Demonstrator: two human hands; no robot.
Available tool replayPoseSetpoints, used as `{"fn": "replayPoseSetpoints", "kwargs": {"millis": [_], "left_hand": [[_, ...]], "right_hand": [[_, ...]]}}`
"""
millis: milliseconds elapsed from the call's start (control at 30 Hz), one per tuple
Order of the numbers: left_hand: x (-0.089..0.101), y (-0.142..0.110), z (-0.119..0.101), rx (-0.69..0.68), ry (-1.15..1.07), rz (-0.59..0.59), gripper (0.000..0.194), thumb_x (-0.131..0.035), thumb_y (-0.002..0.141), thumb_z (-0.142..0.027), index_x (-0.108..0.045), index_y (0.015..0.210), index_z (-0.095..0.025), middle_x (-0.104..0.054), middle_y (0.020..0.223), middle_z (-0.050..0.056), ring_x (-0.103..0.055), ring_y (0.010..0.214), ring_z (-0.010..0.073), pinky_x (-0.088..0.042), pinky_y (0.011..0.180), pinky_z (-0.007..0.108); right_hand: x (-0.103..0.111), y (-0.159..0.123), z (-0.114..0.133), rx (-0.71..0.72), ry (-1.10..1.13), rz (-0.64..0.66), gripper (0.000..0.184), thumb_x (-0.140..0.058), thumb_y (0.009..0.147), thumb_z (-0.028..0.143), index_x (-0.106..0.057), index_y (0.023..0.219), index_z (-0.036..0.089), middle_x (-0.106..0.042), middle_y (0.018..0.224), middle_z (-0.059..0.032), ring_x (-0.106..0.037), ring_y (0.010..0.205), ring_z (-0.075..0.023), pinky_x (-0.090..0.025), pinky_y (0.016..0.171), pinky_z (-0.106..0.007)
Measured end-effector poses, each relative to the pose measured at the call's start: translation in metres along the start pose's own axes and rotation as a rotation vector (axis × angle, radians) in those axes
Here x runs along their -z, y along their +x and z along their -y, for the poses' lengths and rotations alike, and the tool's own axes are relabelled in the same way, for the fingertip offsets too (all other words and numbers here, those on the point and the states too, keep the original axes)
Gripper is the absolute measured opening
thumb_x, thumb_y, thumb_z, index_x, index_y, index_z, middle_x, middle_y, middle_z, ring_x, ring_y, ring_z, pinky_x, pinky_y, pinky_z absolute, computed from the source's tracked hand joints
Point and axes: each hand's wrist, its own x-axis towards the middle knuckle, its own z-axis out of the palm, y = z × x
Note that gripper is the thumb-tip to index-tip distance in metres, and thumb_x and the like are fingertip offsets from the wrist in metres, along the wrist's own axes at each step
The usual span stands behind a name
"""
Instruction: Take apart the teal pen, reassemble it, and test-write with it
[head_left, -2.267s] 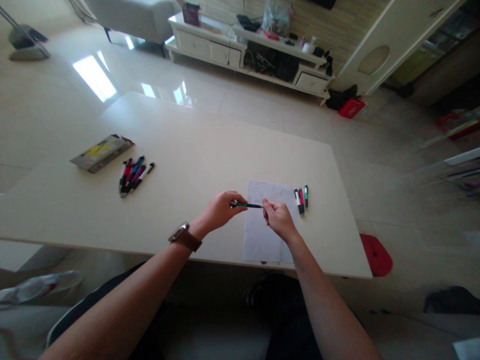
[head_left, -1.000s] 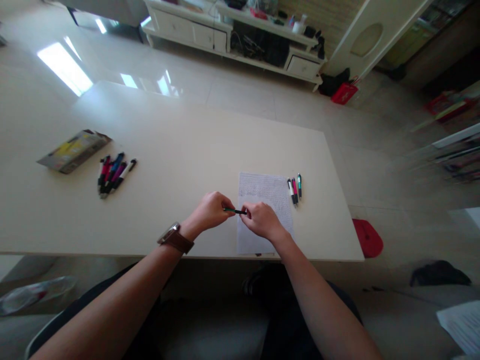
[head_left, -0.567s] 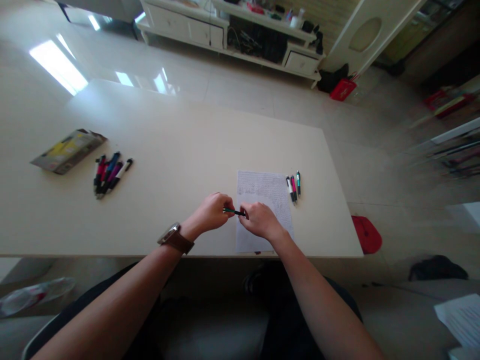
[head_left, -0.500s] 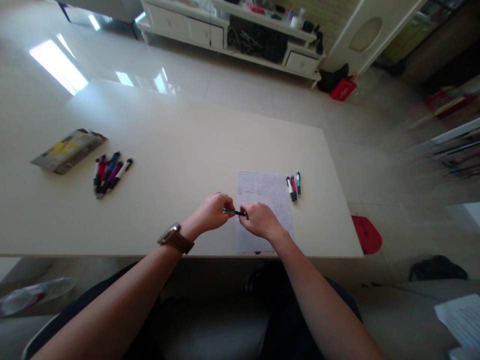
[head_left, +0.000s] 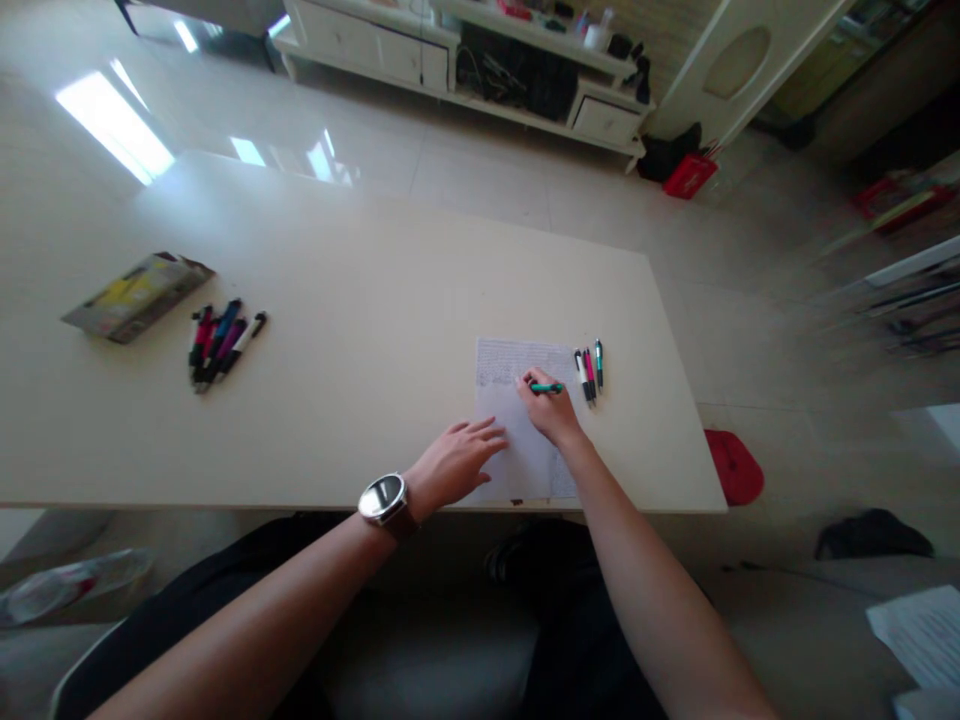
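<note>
A green pen (head_left: 546, 387) is held in my right hand (head_left: 550, 408) in a writing grip, its tip end over the paper (head_left: 517, 450). The upper part of that sheet carries dense rows of writing, and the lower part looks blank. My left hand (head_left: 461, 460) lies with its fingers spread across the sheet's left edge and holds nothing. Just right of the paper, a white pen (head_left: 582, 376), a pink pen (head_left: 590, 377) and a teal pen (head_left: 599, 365) lie side by side.
On the left of the white table (head_left: 360, 320) are a pile of several pens (head_left: 221, 345) and an opened grey-yellow box (head_left: 139, 298). A red stool (head_left: 733, 467) stands past the table's right end. A plastic bottle (head_left: 75, 585) lies at lower left.
Both hands were together on the pen; now they are apart. My right hand has carried the pen up and right over the paper. My left hand has let go and flattened lower down.
</note>
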Motion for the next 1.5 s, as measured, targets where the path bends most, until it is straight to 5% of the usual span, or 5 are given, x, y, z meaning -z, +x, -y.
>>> {"fn": "replayPoseSetpoints", "kwargs": {"millis": [167,300,633,1167,1500], "left_hand": [[-0.007,-0.002,-0.011,-0.040,0.085,0.021,0.078,-0.085,0.071,-0.023,-0.050,0.141,-0.022,-0.058,0.138,0.010,-0.046,0.136,0.0285,-0.032,0.116,0.047],[-0.008,-0.006,-0.012,-0.032,0.123,0.060,0.083,-0.092,0.061,-0.030,-0.055,0.135,-0.020,-0.046,0.150,0.014,-0.045,0.135,0.0316,-0.036,0.112,0.046],[-0.006,-0.015,-0.025,-0.008,0.118,0.137,0.066,-0.075,0.073,-0.009,-0.052,0.134,-0.019,-0.039,0.158,0.010,-0.032,0.146,0.0334,-0.030,0.117,0.054],[-0.006,-0.012,-0.026,-0.006,0.142,0.140,0.067,-0.075,0.072,-0.008,-0.052,0.133,-0.020,-0.040,0.157,0.011,-0.033,0.146,0.0340,-0.031,0.116,0.054],[-0.009,-0.014,-0.024,-0.007,0.101,0.113,0.067,-0.074,0.072,-0.007,-0.053,0.133,-0.022,-0.040,0.157,0.011,-0.032,0.146,0.0335,-0.029,0.117,0.055]], "right_hand": [[-0.009,0.006,-0.006,-0.109,0.346,-0.100,0.025,-0.051,0.088,0.045,-0.055,0.079,0.021,-0.057,0.060,0.0015,-0.055,0.057,-0.0152,-0.042,0.059,-0.026],[-0.010,0.009,-0.019,-0.220,0.473,-0.097,0.021,-0.063,0.073,0.038,-0.057,0.083,0.020,-0.060,0.065,0.0012,-0.058,0.058,-0.0162,-0.042,0.052,-0.025],[-0.018,0.004,-0.015,-0.062,0.229,0.051,0.014,-0.059,0.071,0.032,-0.058,0.066,0.019,-0.060,0.066,0.0007,-0.055,0.068,-0.0161,-0.040,0.064,-0.028],[-0.019,0.005,-0.021,-0.021,0.161,0.153,0.016,-0.057,0.074,0.033,-0.058,0.066,0.019,-0.059,0.067,0.0005,-0.052,0.066,-0.0153,-0.036,0.063,-0.027],[-0.016,0.008,-0.017,-0.073,0.269,0.034,0.031,-0.052,0.083,0.045,-0.055,0.065,0.020,-0.059,0.066,-0.0011,-0.055,0.067,-0.0164,-0.043,0.064,-0.027]]}}
